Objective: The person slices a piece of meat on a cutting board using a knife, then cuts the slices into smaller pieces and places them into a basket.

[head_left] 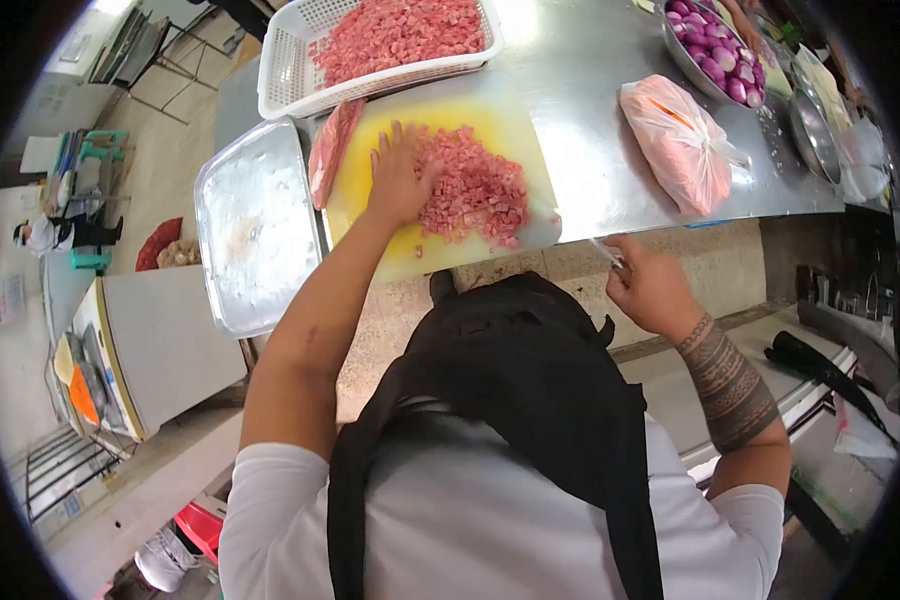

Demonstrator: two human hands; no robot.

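My left hand lies with its fingers spread at the left edge of a heap of diced raw meat. The heap rests on a yellow and white cutting board. Just left of that hand is an uncut strip of meat, at the board's left edge. My right hand is closed beside the table's front edge, away from the board. It grips a knife, of which only a short silvery part shows; the rest is hidden by angle and fingers.
A white perforated basket of diced meat stands behind the board. At its left is a metal tray. Rightward are a tied plastic bag with orange contents and a bowl of purple onions, beside another person's arm.
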